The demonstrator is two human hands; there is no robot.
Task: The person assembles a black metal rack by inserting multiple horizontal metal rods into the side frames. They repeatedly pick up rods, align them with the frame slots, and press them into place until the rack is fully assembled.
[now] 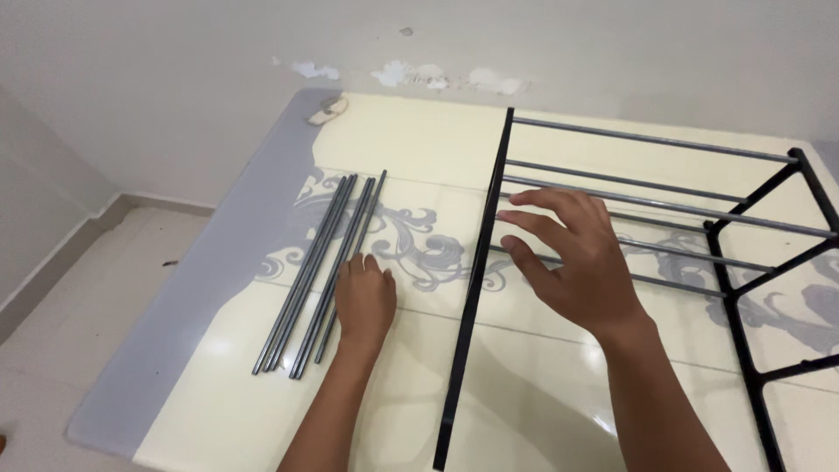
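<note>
Left hand [364, 297] flat beside rods [319, 273], right hand [577, 258] spread over rack [476, 271].

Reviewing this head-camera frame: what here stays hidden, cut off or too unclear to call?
- Black metal rack frame: its right side and lower end run past the picture's right and bottom edges.
- Thin grey metal rods: the left hand covers part of them; whether it grips one cannot be told.
- Right hand: it hides the grey rack rails beneath; contact is unclear.
- Small pale object at the far corner of the glossy cream table: too small to identify.
</note>
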